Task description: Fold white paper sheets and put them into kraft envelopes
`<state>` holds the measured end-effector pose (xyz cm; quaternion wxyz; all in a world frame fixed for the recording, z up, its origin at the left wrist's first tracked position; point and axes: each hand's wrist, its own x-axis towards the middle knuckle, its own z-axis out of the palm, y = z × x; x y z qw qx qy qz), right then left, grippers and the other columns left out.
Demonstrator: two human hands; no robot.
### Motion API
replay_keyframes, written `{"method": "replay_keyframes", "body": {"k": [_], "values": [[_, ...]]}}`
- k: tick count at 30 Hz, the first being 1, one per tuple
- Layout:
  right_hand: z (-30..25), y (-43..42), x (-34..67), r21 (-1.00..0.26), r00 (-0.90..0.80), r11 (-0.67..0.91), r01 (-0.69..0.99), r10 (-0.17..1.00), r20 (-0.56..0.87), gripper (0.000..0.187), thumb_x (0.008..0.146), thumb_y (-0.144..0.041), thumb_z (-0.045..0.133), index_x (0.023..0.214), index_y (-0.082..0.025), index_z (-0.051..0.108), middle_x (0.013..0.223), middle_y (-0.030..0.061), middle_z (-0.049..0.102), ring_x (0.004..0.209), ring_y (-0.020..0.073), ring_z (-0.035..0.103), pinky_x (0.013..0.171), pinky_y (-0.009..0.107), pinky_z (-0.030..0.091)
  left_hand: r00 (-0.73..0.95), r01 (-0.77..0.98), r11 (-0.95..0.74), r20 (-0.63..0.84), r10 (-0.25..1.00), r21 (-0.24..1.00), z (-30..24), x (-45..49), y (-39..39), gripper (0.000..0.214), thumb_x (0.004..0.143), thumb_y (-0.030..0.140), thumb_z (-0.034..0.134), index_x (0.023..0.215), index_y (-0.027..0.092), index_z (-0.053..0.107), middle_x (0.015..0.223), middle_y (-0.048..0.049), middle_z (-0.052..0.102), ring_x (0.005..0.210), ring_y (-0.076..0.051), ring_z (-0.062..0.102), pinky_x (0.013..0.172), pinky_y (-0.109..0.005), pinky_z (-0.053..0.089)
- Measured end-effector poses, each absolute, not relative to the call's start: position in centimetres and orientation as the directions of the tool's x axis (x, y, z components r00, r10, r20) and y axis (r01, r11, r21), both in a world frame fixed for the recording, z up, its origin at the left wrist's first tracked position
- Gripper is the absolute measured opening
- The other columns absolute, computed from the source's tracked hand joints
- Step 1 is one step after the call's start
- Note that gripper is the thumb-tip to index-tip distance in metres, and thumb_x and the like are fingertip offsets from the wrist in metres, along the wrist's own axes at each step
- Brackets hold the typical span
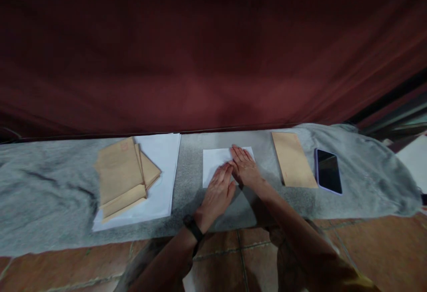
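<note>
Working remotely, I'm resting the left hand (218, 186) and the right hand (245, 167) flat on the white paper (212, 161) just below the frame's centre, fingers extended and gripping nothing, and I'm judging that even pressure, without dragging the sheet, is best suiting this flattening.

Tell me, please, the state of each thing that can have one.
Small white paper: lying flat
Left hand: open, resting on it
Right hand: open, resting on it
Phone: face up, screen dark
Envelope near phone: lying flat
Envelopes at left: piled askew
White sheets: stacked, flat
Grey cloth: spread, wrinkled
Red cloth: hanging
</note>
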<state>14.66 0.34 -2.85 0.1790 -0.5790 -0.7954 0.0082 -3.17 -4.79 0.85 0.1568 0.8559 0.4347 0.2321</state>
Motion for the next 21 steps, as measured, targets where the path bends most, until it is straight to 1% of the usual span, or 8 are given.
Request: {"method": "replay_keyframes", "body": {"k": [3,6,9,14,17,21], "values": [[-2.8,-0.1,14.6,-0.21,-0.248,0.313,0.926,0.926,0.286,0.057,0.109,-0.034,0.031,0.16,-0.009,0.035,0.166,0.0153,0.034,0.154,0.0254,0.032,0.127,0.047,0.026,0.486,0.747,-0.545,0.246,0.838,0.38,-0.3,-2.9,-4.2,0.056,0.108,0.035,0.032,0.157,0.009,0.031,0.162,-0.0185,0.041,0.155,-0.026,0.031,0.127,-0.053,0.031],[-2.6,-0.4,14.5,-0.199,-0.232,0.294,0.935,0.93,0.287,0.057,0.109,-0.036,0.032,0.158,-0.007,0.037,0.165,0.0165,0.035,0.154,0.0262,0.032,0.127,0.047,0.027,0.445,0.806,-0.502,0.238,0.863,0.312,-1.2,-2.6,-3.8,0.059,0.108,0.04,0.03,0.158,0.009,0.031,0.163,-0.0196,0.04,0.155,-0.027,0.031,0.127,-0.054,0.03],[-2.5,-0.4,14.4,-0.195,-0.23,0.29,0.937,0.932,0.279,0.056,0.109,-0.034,0.033,0.158,-0.007,0.038,0.164,0.016,0.038,0.154,0.0258,0.033,0.127,0.046,0.026,0.405,0.844,-0.46,0.235,0.884,0.276,-1.4,-2.1,-3.3,0.059,0.108,0.041,0.028,0.158,0.009,0.032,0.164,-0.0187,0.037,0.155,-0.028,0.03,0.127,-0.053,0.03],[-2.3,-0.3,14.4,-0.178,-0.24,0.285,0.942,0.941,0.237,0.054,0.107,-0.028,0.033,0.158,-0.009,0.039,0.165,0.0146,0.036,0.154,0.0243,0.033,0.128,0.045,0.023,0.395,0.855,-0.446,0.224,0.891,0.266,-0.8,-0.9,-2.1,0.06,0.108,0.04,0.027,0.159,0.009,0.033,0.165,-0.0162,0.036,0.156,-0.026,0.027,0.127,-0.051,0.03],[-2.1,-0.4,14.5,-0.155,-0.282,0.316,0.936,0.937,0.204,0.056,0.105,-0.025,0.035,0.158,-0.009,0.038,0.166,0.0144,0.034,0.155,0.0255,0.031,0.128,0.046,0.022,0.396,0.854,-0.441,0.204,0.895,0.275,-0.5,-0.1,-1.3,0.062,0.108,0.043,0.026,0.158,0.008,0.034,0.165,-0.0149,0.036,0.156,-0.026,0.026,0.128,-0.05,0.028],[-1.9,-0.6,14.5,-0.13,-0.308,0.338,0.932,0.929,0.202,0.056,0.104,-0.024,0.036,0.158,-0.008,0.039,0.166,0.0144,0.034,0.155,0.0267,0.031,0.128,0.046,0.022,0.369,0.874,-0.404,0.171,0.913,0.271,-0.6,0.6,-0.3,0.065,0.108,0.048,0.027,0.156,0.006,0.038,0.164,-0.0157,0.038,0.156,-0.027,0.028,0.128,-0.049,0.027]]}}
